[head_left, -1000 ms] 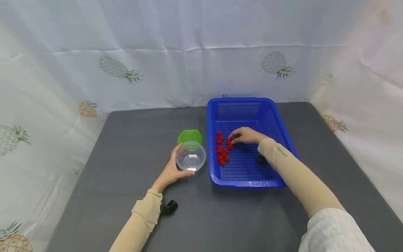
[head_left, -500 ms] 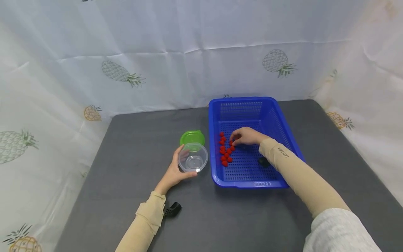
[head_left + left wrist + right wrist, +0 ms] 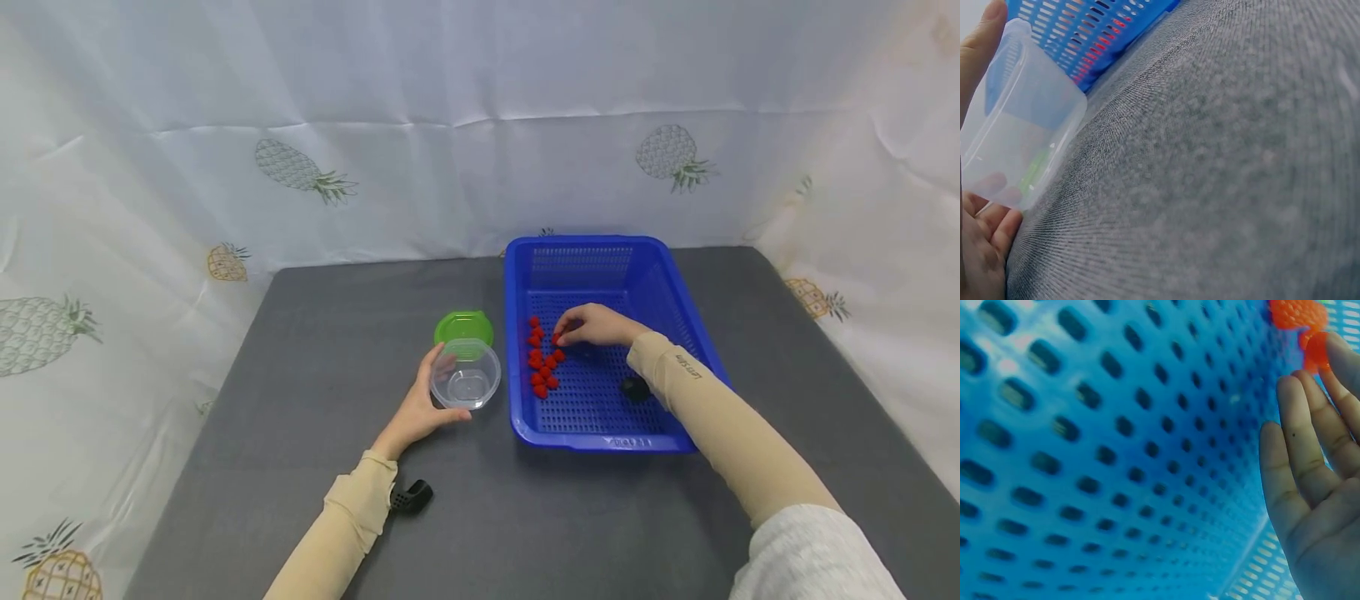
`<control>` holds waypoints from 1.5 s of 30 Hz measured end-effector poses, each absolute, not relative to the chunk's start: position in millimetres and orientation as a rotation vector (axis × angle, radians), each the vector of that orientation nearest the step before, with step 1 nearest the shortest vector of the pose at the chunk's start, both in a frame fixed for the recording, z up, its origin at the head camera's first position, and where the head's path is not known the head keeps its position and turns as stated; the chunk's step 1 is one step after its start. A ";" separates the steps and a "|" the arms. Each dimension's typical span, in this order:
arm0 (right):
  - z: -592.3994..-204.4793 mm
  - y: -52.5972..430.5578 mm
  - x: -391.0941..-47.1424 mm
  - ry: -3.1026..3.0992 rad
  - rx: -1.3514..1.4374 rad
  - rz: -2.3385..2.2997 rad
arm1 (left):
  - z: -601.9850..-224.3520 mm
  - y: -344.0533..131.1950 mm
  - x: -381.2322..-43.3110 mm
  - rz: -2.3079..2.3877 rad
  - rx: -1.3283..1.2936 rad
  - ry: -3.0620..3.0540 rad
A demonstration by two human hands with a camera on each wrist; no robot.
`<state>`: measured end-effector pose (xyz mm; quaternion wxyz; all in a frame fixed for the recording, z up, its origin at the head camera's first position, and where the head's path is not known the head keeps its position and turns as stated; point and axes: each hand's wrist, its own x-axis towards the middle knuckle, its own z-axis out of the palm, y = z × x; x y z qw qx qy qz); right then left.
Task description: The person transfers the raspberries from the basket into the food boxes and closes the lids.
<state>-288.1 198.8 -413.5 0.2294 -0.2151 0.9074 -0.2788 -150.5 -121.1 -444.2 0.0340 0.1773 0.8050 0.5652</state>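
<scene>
My left hand (image 3: 417, 412) grips the side of a clear plastic food container (image 3: 471, 383) on the grey table, thumb at the front and fingers behind. Nothing lies inside the container (image 3: 1035, 119), as the head view shows. In the blue basket (image 3: 615, 442), my right hand (image 3: 598, 325) pinches a small red strawberry (image 3: 1317, 351) between thumb and forefinger, its other fingers fairly straight. Several more red strawberries (image 3: 540, 380) lie along the basket's left side, just left of that hand.
A green lid (image 3: 453, 328) lies right behind the container, partly overlapped by it. A black strap-like device (image 3: 412, 497) sits at my left wrist. Another dark device (image 3: 635, 388) shows under my right wrist, inside the basket. A white pineapple-print curtain (image 3: 465, 183) hangs behind the table.
The right fingers have closed in on one strawberry, barely shifting place. My left hand keeps its hold on the container. The head view has drifted slightly, so everything appears a little further right.
</scene>
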 end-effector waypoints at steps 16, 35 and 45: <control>-370.1 216.4 -276.3 2.409 -0.416 -1.153 | -449.0 -115.0 -145.5 1.799 0.496 2.407; -319.2 145.5 -249.8 2.264 -0.710 -1.331 | -442.7 -122.5 -147.4 1.766 0.468 2.444; -330.0 104.5 -244.2 2.269 -0.760 -1.280 | -471.2 -129.3 -161.2 1.783 0.439 2.444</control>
